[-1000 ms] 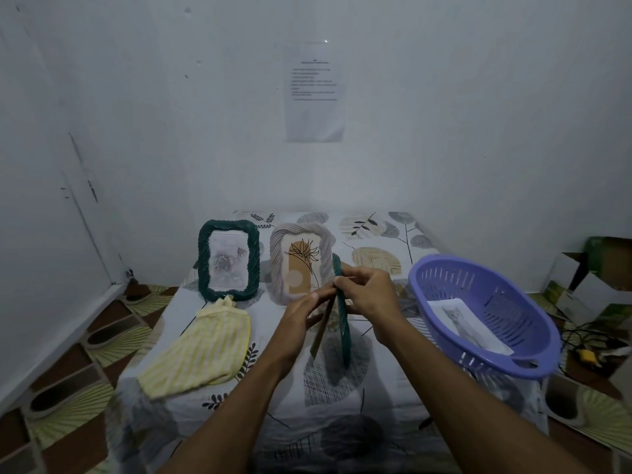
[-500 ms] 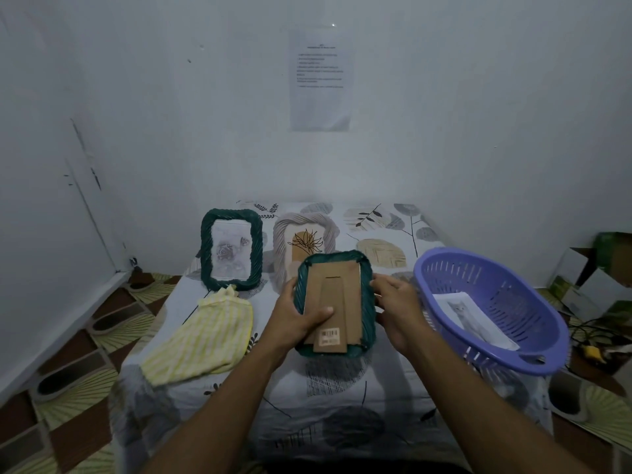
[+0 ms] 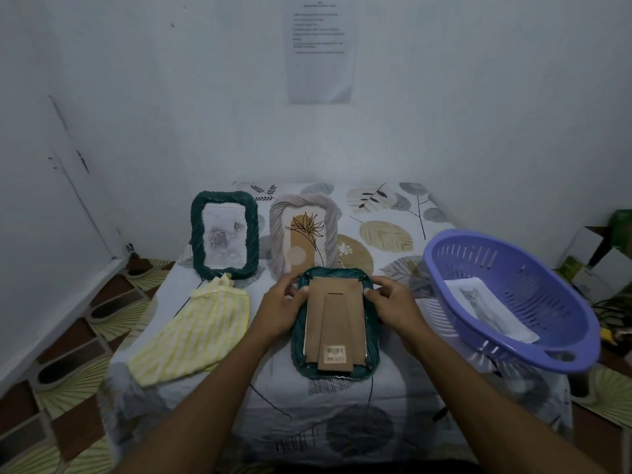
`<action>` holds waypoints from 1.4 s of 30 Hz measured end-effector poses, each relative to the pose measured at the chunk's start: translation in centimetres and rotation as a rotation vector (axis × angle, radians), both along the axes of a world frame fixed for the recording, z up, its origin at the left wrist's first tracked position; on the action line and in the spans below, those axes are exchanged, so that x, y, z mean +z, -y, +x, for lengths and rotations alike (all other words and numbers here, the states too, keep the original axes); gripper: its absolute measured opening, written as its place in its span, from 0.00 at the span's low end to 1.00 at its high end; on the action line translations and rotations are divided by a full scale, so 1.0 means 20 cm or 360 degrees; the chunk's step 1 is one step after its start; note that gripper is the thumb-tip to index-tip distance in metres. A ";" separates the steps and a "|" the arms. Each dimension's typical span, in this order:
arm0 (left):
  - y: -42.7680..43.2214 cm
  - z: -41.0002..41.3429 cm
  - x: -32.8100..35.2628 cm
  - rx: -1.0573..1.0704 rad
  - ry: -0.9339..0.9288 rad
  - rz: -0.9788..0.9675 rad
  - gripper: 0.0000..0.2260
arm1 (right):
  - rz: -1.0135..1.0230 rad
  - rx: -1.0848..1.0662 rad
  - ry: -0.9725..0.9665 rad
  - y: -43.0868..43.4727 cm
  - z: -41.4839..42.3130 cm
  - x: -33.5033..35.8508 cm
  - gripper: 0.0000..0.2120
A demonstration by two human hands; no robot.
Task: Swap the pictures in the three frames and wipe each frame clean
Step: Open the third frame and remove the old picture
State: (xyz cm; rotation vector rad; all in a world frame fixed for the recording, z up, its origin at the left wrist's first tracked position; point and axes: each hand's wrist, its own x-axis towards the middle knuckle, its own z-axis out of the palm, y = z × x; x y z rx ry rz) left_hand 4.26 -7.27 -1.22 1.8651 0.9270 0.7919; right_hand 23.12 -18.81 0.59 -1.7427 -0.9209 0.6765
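A dark green frame (image 3: 337, 366) lies face down on the table, its brown cardboard back (image 3: 337, 319) with a barcode sticker facing up. My left hand (image 3: 280, 307) grips its upper left edge, and my right hand (image 3: 393, 304) grips its upper right edge, fingertips at the back's top corners. Behind, a second green frame (image 3: 224, 236) with a grey rose picture stands upright. Beside it stands a beige frame (image 3: 302, 230) with a plant drawing. A yellow striped cloth (image 3: 195, 331) lies at the left. A cat picture (image 3: 485, 307) lies in the purple basket (image 3: 519, 347).
The table (image 3: 342, 415) has a leaf-patterned cover and stands against a white wall with a printed sheet (image 3: 319, 49) on it. The basket overhangs the table's right side. Cardboard boxes (image 3: 602, 258) sit on the floor at the right. Patterned tiles (image 3: 51, 388) lie at the left.
The green frame went from held edge-on in the air to lying face down on the table. Both hands moved up to its top corners.
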 end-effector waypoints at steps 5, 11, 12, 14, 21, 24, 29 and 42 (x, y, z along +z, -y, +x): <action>-0.04 0.04 -0.05 0.0033 0.0188 -0.0229 0.04 | 0.0067 -0.0007 0.0047 -0.05 0.04 -0.04 0.07; -0.04 0.05 -0.10 -0.0006 0.0135 -0.0177 0.06 | 0.0120 0.0020 0.0037 -0.08 0.05 -0.10 0.04; -0.04 0.05 -0.10 -0.0006 0.0111 -0.0173 0.06 | 0.0125 0.0045 0.0028 -0.07 0.06 -0.10 0.03; -0.03 0.05 -0.10 0.0005 0.0093 -0.0153 0.06 | 0.0115 0.0090 0.0034 -0.07 0.06 -0.10 0.01; -0.01 0.07 -0.08 0.0109 0.0005 -0.0020 0.07 | 0.0109 -0.0035 0.0112 -0.09 0.03 -0.13 0.06; -0.01 0.08 -0.08 0.0150 -0.0024 0.0023 0.07 | 0.0125 -0.0102 0.0147 -0.09 0.02 -0.13 0.11; -0.01 0.05 -0.08 0.0192 -0.0062 0.0119 0.07 | 0.0042 -0.0102 -0.0043 -0.10 0.08 -0.14 0.16; 0.16 -0.14 -0.05 -0.0077 -0.0313 0.0461 0.14 | 0.0108 0.0120 0.0389 0.10 -0.05 0.01 0.13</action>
